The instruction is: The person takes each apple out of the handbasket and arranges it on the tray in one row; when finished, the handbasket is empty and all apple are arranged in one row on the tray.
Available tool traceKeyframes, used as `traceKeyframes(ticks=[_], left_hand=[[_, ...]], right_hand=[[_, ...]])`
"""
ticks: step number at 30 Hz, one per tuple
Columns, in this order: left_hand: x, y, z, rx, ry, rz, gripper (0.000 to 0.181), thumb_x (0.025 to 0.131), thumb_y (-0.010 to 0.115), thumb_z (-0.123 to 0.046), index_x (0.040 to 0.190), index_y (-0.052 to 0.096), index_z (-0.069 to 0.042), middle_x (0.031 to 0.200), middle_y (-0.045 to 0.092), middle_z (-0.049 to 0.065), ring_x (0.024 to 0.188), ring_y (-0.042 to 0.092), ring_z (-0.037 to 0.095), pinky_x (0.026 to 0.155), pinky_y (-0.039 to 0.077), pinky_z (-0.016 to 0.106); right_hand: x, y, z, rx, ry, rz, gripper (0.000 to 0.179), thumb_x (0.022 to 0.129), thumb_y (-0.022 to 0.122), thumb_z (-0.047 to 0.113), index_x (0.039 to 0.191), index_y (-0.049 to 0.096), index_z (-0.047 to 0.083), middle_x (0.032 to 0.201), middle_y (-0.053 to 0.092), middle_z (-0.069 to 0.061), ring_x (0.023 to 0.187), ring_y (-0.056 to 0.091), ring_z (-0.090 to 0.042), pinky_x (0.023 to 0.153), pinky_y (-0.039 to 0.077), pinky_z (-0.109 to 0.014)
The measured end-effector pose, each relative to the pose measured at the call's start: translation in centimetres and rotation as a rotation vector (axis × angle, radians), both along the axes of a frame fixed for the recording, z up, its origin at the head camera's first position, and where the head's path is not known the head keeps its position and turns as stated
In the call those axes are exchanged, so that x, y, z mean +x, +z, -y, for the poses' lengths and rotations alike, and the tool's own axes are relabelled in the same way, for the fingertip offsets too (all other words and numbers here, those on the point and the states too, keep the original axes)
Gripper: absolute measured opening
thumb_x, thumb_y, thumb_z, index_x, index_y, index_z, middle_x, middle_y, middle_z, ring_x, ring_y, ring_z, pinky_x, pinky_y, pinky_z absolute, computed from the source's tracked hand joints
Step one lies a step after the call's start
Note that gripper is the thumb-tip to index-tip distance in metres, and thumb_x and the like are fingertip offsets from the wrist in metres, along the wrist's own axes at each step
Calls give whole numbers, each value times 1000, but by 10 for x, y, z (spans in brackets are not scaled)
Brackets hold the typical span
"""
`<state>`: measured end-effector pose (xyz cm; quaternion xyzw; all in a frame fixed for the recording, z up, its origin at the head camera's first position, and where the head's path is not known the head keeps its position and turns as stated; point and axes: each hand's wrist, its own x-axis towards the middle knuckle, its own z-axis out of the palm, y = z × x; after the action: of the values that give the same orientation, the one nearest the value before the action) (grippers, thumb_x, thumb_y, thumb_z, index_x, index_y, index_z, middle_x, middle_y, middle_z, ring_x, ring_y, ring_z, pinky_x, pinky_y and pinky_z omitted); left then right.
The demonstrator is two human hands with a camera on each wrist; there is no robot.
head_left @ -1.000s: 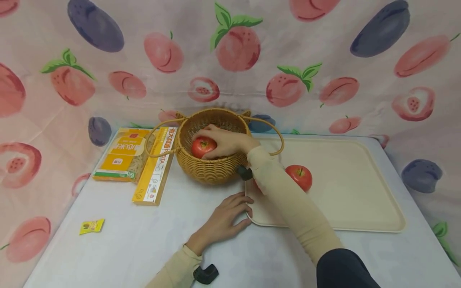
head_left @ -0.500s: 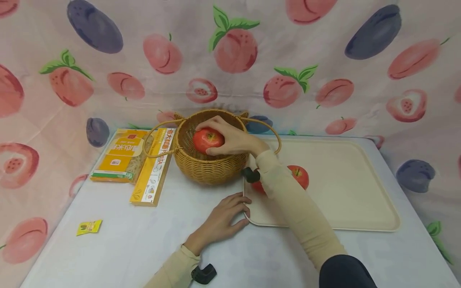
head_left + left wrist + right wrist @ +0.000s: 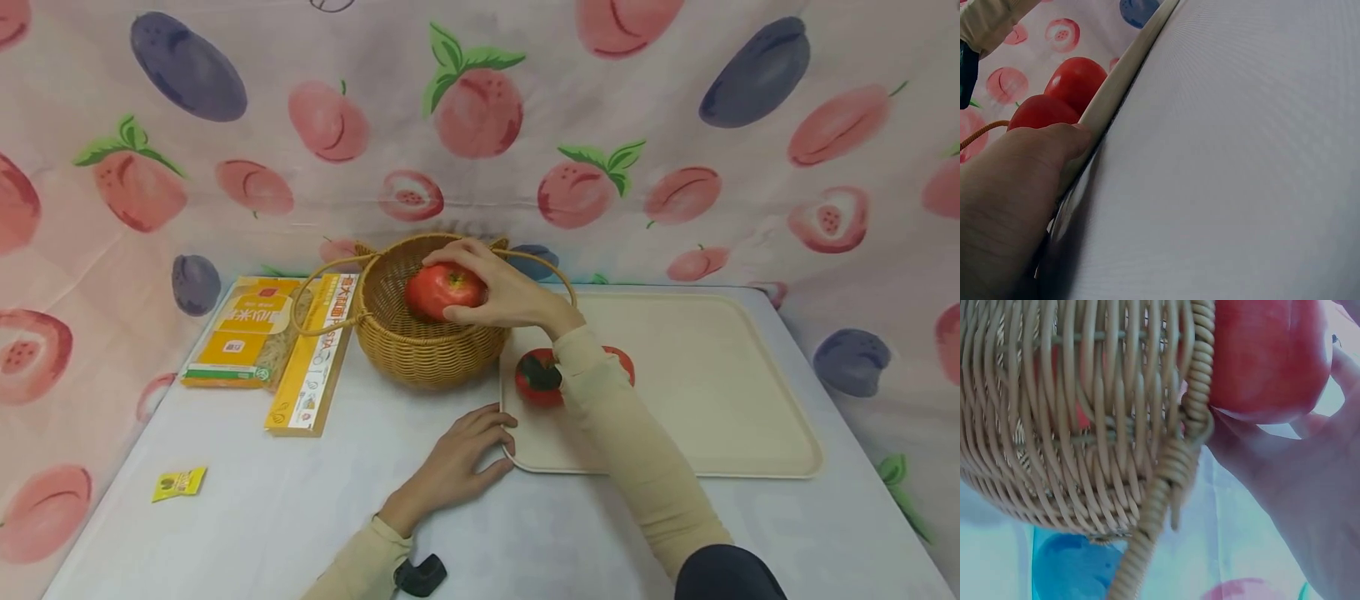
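In the head view, my right hand (image 3: 506, 287) holds a red apple (image 3: 457, 287) at the mouth of a wicker basket (image 3: 431, 354). The right wrist view shows this apple (image 3: 1269, 362) beyond the basket rim, and patches of red show through the weave. Two more apples lie on a cream tray (image 3: 697, 383); the nearer one (image 3: 528, 379) is partly covered by the right wrist's dark strap, the other (image 3: 621, 360) by the sleeve. My left hand (image 3: 457, 462) rests at the tray's front left corner, its fingers touching the rim and its thumb (image 3: 1066, 140) beside it.
Left of the basket lie a yellow bag of pasta (image 3: 243, 333) and a long yellow pasta box (image 3: 311, 358). A small yellow wrapped packet (image 3: 178, 483) is near the left table edge. The basket's loop handles (image 3: 326, 329) spread out to both sides. A fruit-print cloth hangs behind.
My right hand has raised the apple from inside the basket to its rim, shifting slightly right. The left hand has stayed at the tray corner. The head view has shifted a little.
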<state>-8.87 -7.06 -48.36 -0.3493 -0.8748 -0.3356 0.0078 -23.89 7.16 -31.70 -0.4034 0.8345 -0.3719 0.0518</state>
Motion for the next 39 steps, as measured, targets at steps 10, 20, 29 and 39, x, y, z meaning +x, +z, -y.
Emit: traceKeyframes(ticks=[10, 20, 29, 39], left_hand=[[0, -2, -1, 6, 6, -2, 8, 90, 62, -32, 96, 58, -28, 131, 54, -10, 140, 34, 19, 114, 32, 43], [1, -2, -1, -2, 2, 0, 7, 91, 61, -32, 96, 59, -28, 131, 53, -9, 140, 34, 19, 114, 32, 44], [0, -1, -1, 0, 17, 15, 8, 90, 62, -33, 95, 59, -28, 131, 53, -11, 140, 32, 16, 116, 30, 42], [1, -1, -1, 8, 11, 6, 7, 90, 62, -31, 95, 58, -28, 131, 54, -10, 140, 33, 17, 115, 31, 43]], right_hand=[[10, 2, -23, -1, -72, -38, 56, 82, 68, 41, 132, 44, 40, 140, 34, 5, 124, 42, -17, 95, 48, -46], [22, 3, -43, -69, -123, -82, 59, 82, 69, 38, 134, 43, 39, 144, 35, 7, 124, 43, -15, 95, 47, -49], [36, 5, -55, -122, -133, -44, 60, 83, 70, 25, 137, 44, 28, 143, 33, 2, 128, 37, -16, 99, 47, -48], [62, 17, -71, -110, -226, 44, 59, 83, 71, 14, 136, 44, 16, 142, 35, -5, 122, 44, -22, 96, 50, -47]])
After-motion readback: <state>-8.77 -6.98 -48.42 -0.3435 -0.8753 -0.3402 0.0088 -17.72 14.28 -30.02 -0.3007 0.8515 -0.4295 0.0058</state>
